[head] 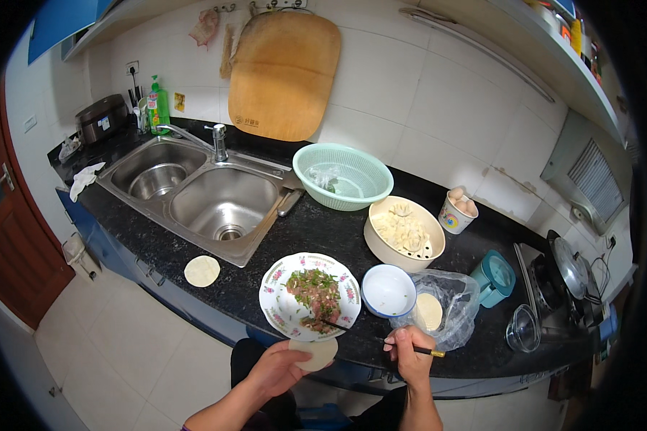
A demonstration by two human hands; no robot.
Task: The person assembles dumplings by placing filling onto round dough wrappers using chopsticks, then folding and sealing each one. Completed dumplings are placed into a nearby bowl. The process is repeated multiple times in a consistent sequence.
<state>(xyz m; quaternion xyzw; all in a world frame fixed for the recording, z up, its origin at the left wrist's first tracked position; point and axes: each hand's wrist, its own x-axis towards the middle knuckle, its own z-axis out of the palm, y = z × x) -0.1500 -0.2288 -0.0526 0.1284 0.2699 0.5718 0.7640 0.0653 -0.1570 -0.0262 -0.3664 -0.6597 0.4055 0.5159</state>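
Note:
My left hand (276,367) holds a round dumpling wrapper (319,354) by its edge, thumb on top, just below the near rim of a floral plate (274,318). A mound of minced meat filling with chopped greens (315,293) lies on that plate. My right hand (412,350) grips dark chopsticks (423,350) with a gold end, and their tips touch the filling. Beside the plate is a white bowl with a blue rim (389,291). More wrappers (429,311) sit in a clear plastic bag (460,307) near my right hand. One wrapper (202,271) lies alone on the counter at left.
Behind the bowl stands a cream steamer container (378,245) of folded dumplings (401,229). A green colander (302,180), a tub of eggs (458,218), a teal pitcher (493,277) and a glass bowl (522,329) are around it. The double sink (221,199) is at left, the gas stove (544,285) at right.

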